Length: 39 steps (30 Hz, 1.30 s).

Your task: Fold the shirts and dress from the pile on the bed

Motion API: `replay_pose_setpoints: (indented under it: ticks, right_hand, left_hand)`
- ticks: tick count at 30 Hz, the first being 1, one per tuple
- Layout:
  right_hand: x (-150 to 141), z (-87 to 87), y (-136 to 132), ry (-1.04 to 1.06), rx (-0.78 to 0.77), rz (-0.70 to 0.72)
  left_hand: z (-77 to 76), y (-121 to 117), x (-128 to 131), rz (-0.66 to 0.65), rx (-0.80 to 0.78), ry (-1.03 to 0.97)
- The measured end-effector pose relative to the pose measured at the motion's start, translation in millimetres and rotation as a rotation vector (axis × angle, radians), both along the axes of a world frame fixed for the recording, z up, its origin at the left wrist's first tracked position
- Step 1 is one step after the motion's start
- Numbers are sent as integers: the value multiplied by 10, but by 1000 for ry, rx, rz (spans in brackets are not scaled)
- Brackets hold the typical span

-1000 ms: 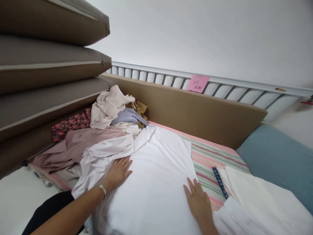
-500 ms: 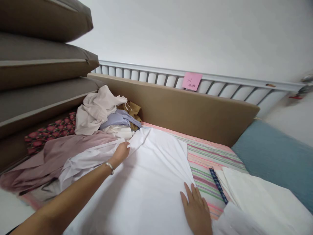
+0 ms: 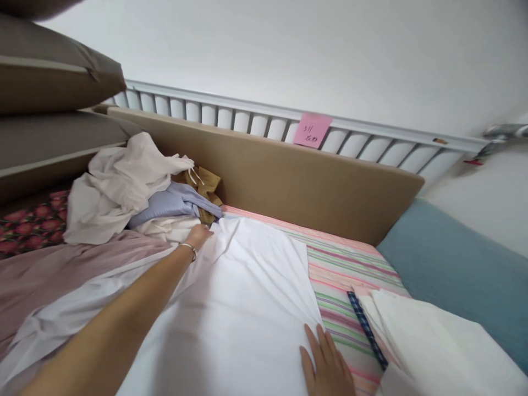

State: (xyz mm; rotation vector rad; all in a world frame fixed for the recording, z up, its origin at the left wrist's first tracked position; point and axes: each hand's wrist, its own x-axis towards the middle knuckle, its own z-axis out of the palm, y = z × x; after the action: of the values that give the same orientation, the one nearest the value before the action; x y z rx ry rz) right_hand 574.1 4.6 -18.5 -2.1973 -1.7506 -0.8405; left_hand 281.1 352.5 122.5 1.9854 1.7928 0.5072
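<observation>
A white garment (image 3: 251,291) is spread out before me with creases near its far left corner. My left hand (image 3: 199,236), a bracelet at its wrist, has closed fingers on the cloth at that corner. Flat on the garment's near right edge rests my right hand (image 3: 328,366), fingers apart and holding nothing. Just beyond my left hand lie a cream cloth (image 3: 167,226) and a lavender garment (image 3: 175,202). The garment's near end runs out of view.
A striped sheet (image 3: 342,291) lies beneath. Folded white cloths (image 3: 445,335) sit at right, by a blue padded surface (image 3: 457,269). Grey-brown cushions (image 3: 49,82) are stacked left, near a pale crumpled garment (image 3: 119,181). A brown board (image 3: 280,170) stands against the radiator (image 3: 206,113).
My left hand has moved farther away along the garment's left edge, toward its far corner. My right hand stays flat near the right edge. The view has shifted slightly.
</observation>
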Motion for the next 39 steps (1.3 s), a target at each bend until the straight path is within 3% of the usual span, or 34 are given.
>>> replay_pose_setpoints:
  ticks: [5, 7, 11, 15, 18, 21, 22, 24, 26, 28, 30, 32, 36, 39]
  right_hand:
    - [143, -105, -35, -3, -75, 45]
    - [186, -132, -48, 41, -118, 39]
    - [210, -130, -56, 157, -218, 22]
    - [149, -90, -36, 204, -197, -3]
    - [57, -32, -18, 210, -158, -40]
    - [-50, 75, -18, 201, -137, -56]
    - [-83, 119, -21, 198, -141, -58]
    - [-138, 201, -27, 196, -152, -73]
    - [-170, 257, -32, 196, -160, -85]
    - [-182, 277, -39, 202, -167, -91]
    - [-187, 281, -43, 220, -170, -86]
    - [-191, 306, -18, 255, -150, -71]
    - [-132, 536, 272, 454, -26, -50]
    - [80, 819, 753, 701, -38, -241]
  left_hand:
    - [383, 100, -292, -15, 298, 134]
    - [461, 135, -458, -31, 365, 204]
    - [333, 175, -661, -92, 373, 329]
    - [180, 247, -669, -85, 356, 395]
    - [257, 261, -585, -48, 349, 415]
    - [324, 46, -371, -25, 476, 378]
    - [292, -93, -278, -70, 548, 336]
    - [116, -441, -106, -288, 648, 226]
    - [-175, -790, -13, -574, 600, 155]
    - [-486, -1026, -30, -677, 509, 164]
    - [-721, -1099, -129, -635, 464, 196]
    - [-837, -1057, -244, -550, 460, 217]
    - [-844, -942, -333, -504, 472, 247]
    - [-842, -941, -297, -502, 479, 261]
